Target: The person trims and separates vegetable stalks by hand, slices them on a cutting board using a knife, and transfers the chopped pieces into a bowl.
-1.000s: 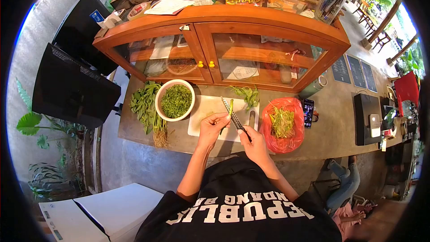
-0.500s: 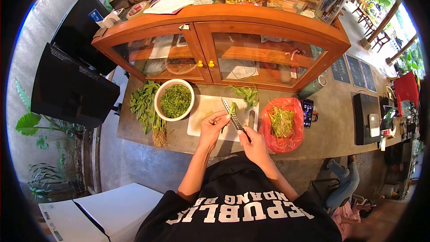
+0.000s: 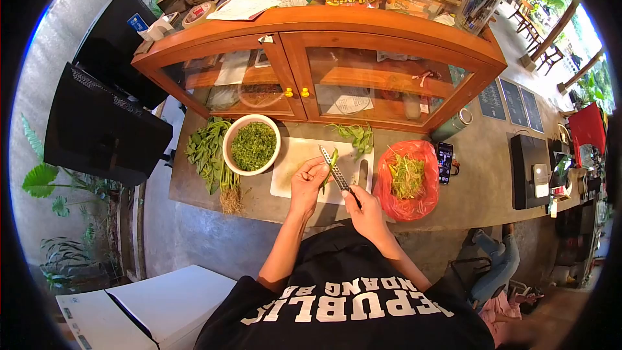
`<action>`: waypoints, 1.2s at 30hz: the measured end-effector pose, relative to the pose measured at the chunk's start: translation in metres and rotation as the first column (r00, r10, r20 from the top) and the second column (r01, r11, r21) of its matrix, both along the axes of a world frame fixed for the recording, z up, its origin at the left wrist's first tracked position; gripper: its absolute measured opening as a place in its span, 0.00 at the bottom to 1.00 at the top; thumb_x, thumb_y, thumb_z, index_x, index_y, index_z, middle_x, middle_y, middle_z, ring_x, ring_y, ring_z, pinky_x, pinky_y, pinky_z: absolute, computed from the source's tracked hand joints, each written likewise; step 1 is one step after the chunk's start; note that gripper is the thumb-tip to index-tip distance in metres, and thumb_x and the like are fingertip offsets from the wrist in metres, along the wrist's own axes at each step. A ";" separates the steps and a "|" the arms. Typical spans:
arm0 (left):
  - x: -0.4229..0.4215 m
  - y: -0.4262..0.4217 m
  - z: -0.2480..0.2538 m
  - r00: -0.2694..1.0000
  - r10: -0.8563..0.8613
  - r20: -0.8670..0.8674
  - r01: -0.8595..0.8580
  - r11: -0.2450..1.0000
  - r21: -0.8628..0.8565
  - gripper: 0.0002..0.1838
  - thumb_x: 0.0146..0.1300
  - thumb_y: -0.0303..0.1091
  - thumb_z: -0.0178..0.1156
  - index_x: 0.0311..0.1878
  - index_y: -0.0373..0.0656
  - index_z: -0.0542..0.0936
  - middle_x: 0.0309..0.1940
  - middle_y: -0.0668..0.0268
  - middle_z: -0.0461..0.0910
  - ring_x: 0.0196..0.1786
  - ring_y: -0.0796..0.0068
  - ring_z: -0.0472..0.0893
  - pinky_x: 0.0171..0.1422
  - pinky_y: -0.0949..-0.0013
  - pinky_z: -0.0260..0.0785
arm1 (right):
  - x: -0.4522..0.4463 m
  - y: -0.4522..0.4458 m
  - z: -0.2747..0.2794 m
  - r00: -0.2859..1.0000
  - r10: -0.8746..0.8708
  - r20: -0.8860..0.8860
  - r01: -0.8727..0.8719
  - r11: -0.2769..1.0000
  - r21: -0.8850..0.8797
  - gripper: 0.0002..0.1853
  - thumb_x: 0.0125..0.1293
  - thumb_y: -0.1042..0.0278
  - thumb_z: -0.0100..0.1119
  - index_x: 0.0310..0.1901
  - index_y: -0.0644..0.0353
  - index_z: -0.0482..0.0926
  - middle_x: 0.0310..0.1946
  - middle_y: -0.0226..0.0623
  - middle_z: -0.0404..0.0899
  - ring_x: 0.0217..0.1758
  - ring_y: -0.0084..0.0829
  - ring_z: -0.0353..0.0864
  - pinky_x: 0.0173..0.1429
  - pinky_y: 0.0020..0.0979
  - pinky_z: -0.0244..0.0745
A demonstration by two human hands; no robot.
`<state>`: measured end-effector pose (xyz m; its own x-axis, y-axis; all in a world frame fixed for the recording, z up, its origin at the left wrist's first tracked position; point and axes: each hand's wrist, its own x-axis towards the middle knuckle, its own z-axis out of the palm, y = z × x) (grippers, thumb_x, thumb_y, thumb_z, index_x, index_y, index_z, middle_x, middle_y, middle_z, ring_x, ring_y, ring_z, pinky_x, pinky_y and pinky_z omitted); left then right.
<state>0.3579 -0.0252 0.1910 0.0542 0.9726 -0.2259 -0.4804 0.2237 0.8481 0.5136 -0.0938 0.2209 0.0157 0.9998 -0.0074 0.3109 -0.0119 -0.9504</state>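
My left hand (image 3: 308,185) pinches a green stem or leaf (image 3: 334,157) above a white cutting board (image 3: 290,154). Gripped in my right hand (image 3: 365,212) is a knife (image 3: 337,172) with a row of holes along its blade, which lies close against the green piece. Whether the edge has cut into it I cannot tell. Leafy sprigs (image 3: 356,135) rest at the board's back right edge. Left of the board stands a white bowl (image 3: 227,152) of finely chopped greens (image 3: 253,147), beside a bunch of rooted leafy greens (image 3: 202,149).
A red plastic bag (image 3: 391,207) with root and stem trimmings (image 3: 407,180) sits right of the board, next to a phone (image 3: 445,163). Behind, a wooden glass-door cabinet (image 3: 295,58) borders the workspace. A green bottle (image 3: 450,128) stands at its right corner.
The green piece has turned to lie more along the blade, and my left hand has shifted slightly. The knife stays in my right hand, almost in the same place.
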 end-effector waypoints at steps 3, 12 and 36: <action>-0.003 -0.001 0.004 0.992 -0.043 0.117 0.039 0.999 0.028 0.17 0.66 0.22 0.63 0.57 0.33 0.76 0.45 0.59 0.84 0.42 0.78 0.83 0.47 0.74 0.79 | 0.002 0.000 -0.001 0.999 -0.022 -0.028 0.021 1.000 -0.005 0.10 0.72 0.65 0.56 0.44 0.64 0.78 0.17 0.41 0.73 0.17 0.31 0.71 0.25 0.34 0.64; -0.011 -0.001 0.000 0.985 -0.174 0.011 0.174 0.984 -0.034 0.19 0.65 0.23 0.64 0.58 0.36 0.75 0.40 0.62 0.86 0.38 0.77 0.83 0.47 0.73 0.78 | 0.004 0.003 -0.004 0.999 -0.038 -0.021 0.038 0.999 0.008 0.11 0.71 0.65 0.57 0.46 0.65 0.78 0.17 0.41 0.72 0.17 0.29 0.71 0.25 0.33 0.63; -0.007 -0.006 -0.006 0.997 -0.060 0.044 0.060 0.998 -0.010 0.13 0.64 0.22 0.64 0.51 0.37 0.77 0.40 0.57 0.86 0.39 0.72 0.85 0.46 0.70 0.79 | 0.001 0.005 -0.006 0.999 -0.047 -0.018 0.047 0.999 0.005 0.10 0.71 0.66 0.57 0.45 0.65 0.78 0.18 0.44 0.73 0.18 0.31 0.72 0.25 0.34 0.64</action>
